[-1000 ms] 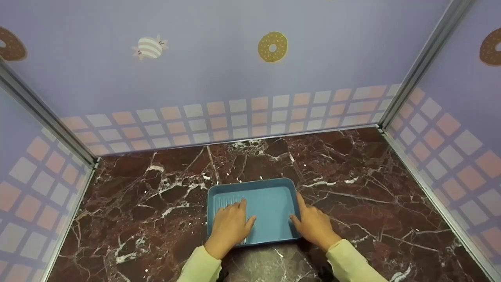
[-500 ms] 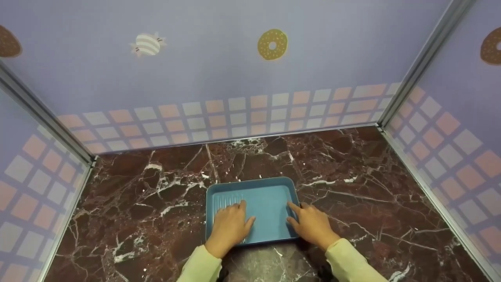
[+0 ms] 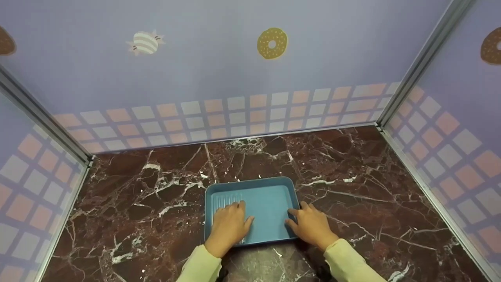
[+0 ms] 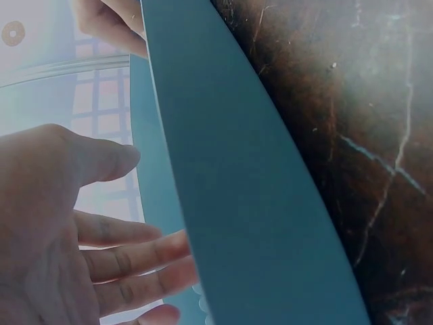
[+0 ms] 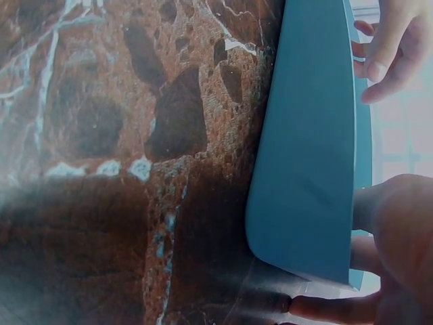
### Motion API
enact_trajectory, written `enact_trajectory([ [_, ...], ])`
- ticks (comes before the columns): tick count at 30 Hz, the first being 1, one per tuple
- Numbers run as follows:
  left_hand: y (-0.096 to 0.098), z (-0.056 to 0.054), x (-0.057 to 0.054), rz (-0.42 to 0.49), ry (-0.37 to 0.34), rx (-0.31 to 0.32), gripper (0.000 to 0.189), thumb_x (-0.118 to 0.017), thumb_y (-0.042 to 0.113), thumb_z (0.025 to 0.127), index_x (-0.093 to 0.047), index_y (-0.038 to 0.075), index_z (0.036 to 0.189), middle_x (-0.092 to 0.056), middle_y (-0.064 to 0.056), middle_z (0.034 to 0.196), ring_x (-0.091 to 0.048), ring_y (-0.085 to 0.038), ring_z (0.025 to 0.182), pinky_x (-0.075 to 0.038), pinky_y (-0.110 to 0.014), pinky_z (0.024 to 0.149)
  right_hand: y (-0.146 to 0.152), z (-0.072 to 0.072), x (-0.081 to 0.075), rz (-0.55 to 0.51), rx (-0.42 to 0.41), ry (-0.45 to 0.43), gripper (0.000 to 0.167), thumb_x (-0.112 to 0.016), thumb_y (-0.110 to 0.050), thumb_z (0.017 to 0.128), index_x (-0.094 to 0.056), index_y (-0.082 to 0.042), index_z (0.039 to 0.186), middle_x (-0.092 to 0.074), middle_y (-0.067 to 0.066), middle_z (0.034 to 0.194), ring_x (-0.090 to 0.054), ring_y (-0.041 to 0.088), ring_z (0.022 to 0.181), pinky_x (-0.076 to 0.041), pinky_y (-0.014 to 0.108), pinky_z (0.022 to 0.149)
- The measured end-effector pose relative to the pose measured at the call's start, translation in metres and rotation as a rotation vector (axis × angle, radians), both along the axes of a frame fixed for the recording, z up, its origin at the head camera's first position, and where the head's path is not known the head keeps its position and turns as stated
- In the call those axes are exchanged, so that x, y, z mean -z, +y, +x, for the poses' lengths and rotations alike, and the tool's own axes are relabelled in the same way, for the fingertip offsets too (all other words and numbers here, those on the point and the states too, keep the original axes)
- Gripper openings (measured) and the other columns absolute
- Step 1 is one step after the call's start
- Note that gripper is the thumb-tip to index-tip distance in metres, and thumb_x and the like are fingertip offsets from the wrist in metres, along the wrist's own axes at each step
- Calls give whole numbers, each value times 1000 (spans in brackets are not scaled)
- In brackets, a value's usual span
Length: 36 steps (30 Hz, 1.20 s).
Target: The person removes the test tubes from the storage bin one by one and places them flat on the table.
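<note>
A blue rectangular tray with raised walls and a ribbed left part lies on the dark marbled surface. My left hand is over the tray's left half, palm down, fingers extended and thumb apart. In the left wrist view, its fingers reach behind the tray's side wall, holding nothing visible. At the right wall, my right hand straddles the rim: thumb and a finger are inside, another finger outside. The right wrist view shows that outer finger near a corner of the tray wall. Undersides of both palms are hidden in the head view.
The brown-red marbled tabletop surrounds the tray. A lilac back wall with pink and white squares stands behind it, with panels at left and right. Metal posts mark the corners.
My right hand's index finger has moved from outside the right wall to inside the tray. The left hand keeps its place on the tray. The view has shifted slightly.
</note>
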<state>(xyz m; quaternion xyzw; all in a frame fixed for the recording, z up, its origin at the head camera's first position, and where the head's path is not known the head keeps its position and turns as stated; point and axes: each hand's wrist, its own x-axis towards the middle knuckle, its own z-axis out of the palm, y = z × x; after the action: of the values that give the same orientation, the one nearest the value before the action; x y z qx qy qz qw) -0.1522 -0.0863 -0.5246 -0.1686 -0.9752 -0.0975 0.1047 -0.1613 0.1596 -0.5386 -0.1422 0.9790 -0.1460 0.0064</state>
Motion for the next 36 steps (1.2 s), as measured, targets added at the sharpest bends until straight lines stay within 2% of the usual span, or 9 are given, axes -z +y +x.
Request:
enact_trajectory([
  [4,0,-1,1,4,-6,-4,41,-81,32,93,-70,-4,109,-72,-16,90,-71,-34,75,-56,-49,64,0,0,-2,-8,1,-44,35,-76,-31,97,-79,-7,122,-62,32,138,-64,50,121,-53,70,86],
  [7,0,-2,2,5,-9,-4,42,-80,33,92,-70,-4,109,-73,-16,91,-72,-34,76,-56,-49,64,0,0,-2,-17,2,-65,36,-76,-31,97,-78,-7,124,-58,33,144,-60,49,130,-52,69,90],
  [15,2,-3,3,7,-10,-9,42,-81,33,92,-71,-5,107,-73,-16,91,-72,-35,75,-56,-49,64,3,0,0,-5,21,-108,47,-71,-36,100,-70,-11,139,-57,31,147,-58,49,133,-52,67,94],
  [22,3,-4,2,15,-6,-23,38,-83,31,90,-71,-3,99,-73,-15,89,-71,-35,72,-56,-49,62,4,0,5,-53,-1,-101,46,-70,-34,101,-71,-5,137,-47,31,157,-46,52,143,-47,67,102],
  [25,2,-3,0,5,-13,-25,37,-83,31,91,-71,-3,99,-73,-15,88,-71,-35,72,-56,-49,63,3,-1,4,-93,-9,-151,48,-70,-34,102,-69,-3,139,-44,33,157,-40,55,146,-42,68,109],
  [29,3,-4,-2,-3,-17,-27,35,-84,31,90,-71,-2,97,-72,-15,85,-70,-35,70,-56,-49,62,5,-3,0,-141,-4,-243,51,-68,-35,103,-65,-2,143,-45,34,155,-37,58,146,-37,71,111],
  [36,3,-7,2,5,-24,-15,35,-86,31,87,-69,0,92,-69,-13,77,-67,-34,62,-54,-47,56,11,-10,-1,-183,-56,-277,52,-71,-32,101,-65,2,141,-46,38,152,-35,63,144,-33,72,113],
])
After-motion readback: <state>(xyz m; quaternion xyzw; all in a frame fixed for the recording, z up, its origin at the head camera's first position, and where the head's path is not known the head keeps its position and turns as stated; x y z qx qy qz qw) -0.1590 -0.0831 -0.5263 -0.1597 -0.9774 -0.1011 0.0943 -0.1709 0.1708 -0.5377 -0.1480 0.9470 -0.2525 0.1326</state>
